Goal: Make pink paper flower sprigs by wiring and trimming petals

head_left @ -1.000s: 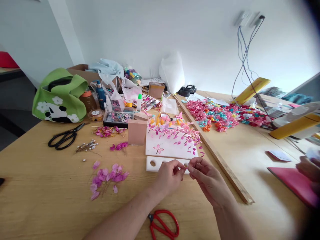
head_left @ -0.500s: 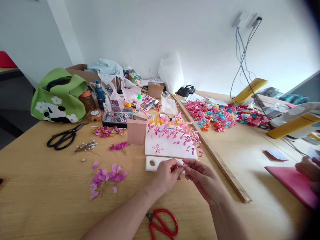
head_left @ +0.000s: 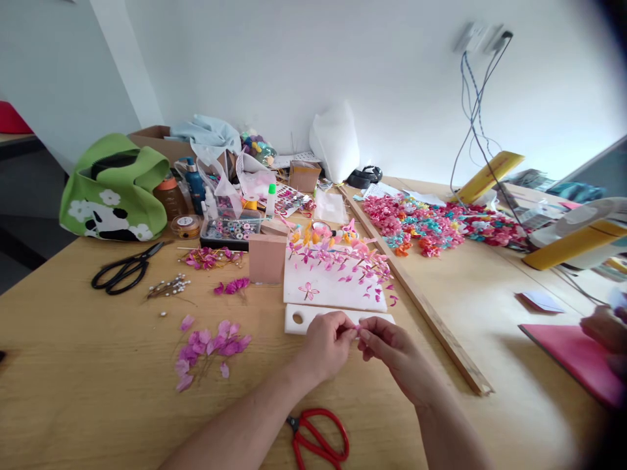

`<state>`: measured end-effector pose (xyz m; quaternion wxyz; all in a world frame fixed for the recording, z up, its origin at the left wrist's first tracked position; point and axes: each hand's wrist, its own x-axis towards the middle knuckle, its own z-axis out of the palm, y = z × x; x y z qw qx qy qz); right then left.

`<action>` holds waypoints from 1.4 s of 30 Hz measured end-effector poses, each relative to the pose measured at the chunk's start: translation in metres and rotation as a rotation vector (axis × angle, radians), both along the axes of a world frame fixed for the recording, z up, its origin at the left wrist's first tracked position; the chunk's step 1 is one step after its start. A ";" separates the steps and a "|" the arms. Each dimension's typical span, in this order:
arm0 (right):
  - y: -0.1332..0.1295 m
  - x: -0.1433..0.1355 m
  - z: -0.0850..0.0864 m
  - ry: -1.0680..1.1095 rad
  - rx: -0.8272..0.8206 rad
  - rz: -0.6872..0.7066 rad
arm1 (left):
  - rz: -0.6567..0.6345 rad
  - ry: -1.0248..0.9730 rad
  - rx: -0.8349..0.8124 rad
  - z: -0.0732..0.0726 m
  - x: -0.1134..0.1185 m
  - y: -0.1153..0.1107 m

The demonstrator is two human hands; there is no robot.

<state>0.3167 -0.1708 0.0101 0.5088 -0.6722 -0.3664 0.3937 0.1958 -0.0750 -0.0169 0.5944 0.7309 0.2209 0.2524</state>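
Note:
My left hand and my right hand meet fingertip to fingertip, pinching a small pink petal piece between them. Just behind them lies a white strip with a round hole, partly covered by my fingers. Beyond it a white foam block carries pink and orange flower pieces along its far part. Loose pink petals on thin stems lie to the left of my hands. Red-handled scissors rest below, between my forearms.
Black scissors, white-tipped stems and a pinkish block are on the left, before a green bag. A wooden bar runs along the right, beside piled flowers. Another person's hand is over a pink mat.
My right hand has shifted slightly left and its fingers have curled in more. The pinched pink piece moved slightly left. My left hand has hardly moved.

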 end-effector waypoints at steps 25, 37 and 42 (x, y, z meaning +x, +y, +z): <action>0.028 0.049 -0.016 -1.468 0.193 -0.071 | 0.078 0.201 0.369 -0.011 0.009 -0.001; 0.005 0.032 0.006 -1.389 0.406 -0.288 | 0.050 0.197 0.390 -0.019 0.014 0.001; -0.009 0.014 0.011 -1.324 0.361 -0.306 | 0.261 -0.056 0.142 -0.013 0.009 0.002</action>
